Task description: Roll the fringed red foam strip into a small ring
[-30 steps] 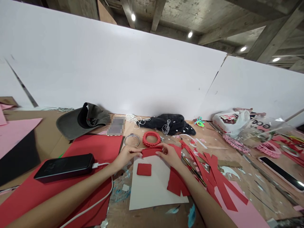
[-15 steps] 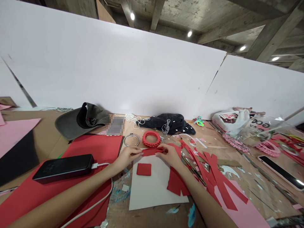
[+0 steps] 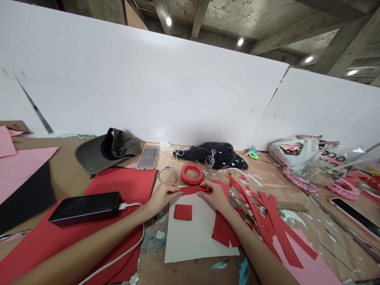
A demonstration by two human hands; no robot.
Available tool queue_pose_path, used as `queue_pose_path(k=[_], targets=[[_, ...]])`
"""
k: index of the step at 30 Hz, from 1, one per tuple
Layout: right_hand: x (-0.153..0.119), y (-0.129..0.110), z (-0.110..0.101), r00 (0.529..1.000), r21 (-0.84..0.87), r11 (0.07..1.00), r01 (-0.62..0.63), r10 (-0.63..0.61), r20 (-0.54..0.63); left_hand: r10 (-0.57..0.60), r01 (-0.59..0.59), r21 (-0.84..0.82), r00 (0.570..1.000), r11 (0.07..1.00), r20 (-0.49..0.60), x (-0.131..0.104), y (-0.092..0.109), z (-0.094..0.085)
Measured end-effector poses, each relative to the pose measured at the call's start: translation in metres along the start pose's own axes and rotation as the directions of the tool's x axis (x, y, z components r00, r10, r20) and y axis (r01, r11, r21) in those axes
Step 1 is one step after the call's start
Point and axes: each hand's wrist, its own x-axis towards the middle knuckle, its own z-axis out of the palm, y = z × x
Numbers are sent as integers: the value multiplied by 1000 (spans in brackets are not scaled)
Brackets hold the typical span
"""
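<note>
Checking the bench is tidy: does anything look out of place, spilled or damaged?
Yes. Cut red strips lie crisscrossed right of the white sheet, and blue smears stain the wooden table at its left edge.

A grey cap (image 3: pixel 107 152) is being rested beside a phone (image 3: pixel 147 157) near the white board (image 3: pixel 142 87). A black power bank (image 3: pixel 85 208) is being kept on a red sheet (image 3: pixel 118 184), its white cable (image 3: pixel 118 255) trailing off. A dark cloth (image 3: pixel 212 154), a metal ring (image 3: pixel 167 175) and a plastic bag (image 3: pixel 293 152) are being left farther along.
</note>
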Motion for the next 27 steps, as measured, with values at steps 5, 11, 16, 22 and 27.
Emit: queue_pose_path(k=[5, 11, 16, 22, 27], targets=[[2, 9, -1, 1000, 36, 999, -21, 20, 14, -34, 34, -13, 999, 999, 0, 0, -2, 1], [4, 4, -7, 996, 229, 970, -77, 85, -27, -102, 97, -156, 995, 983, -23, 0, 0, -1], [2, -3, -6, 990, 378, 921, -96, 129, -64, -168, 168, -274, 986, 947, 21, 2, 4, -2], [-6, -10, -6, 981, 251, 963, -94, 133, -143, -273, 279, -398, 959, 874, 73, 1, 12, 3], [-10, -18, -7, 976, 102, 992, -72, 92, -199, -393, 406, -509, 909, 759, 139, 1, 23, 0]])
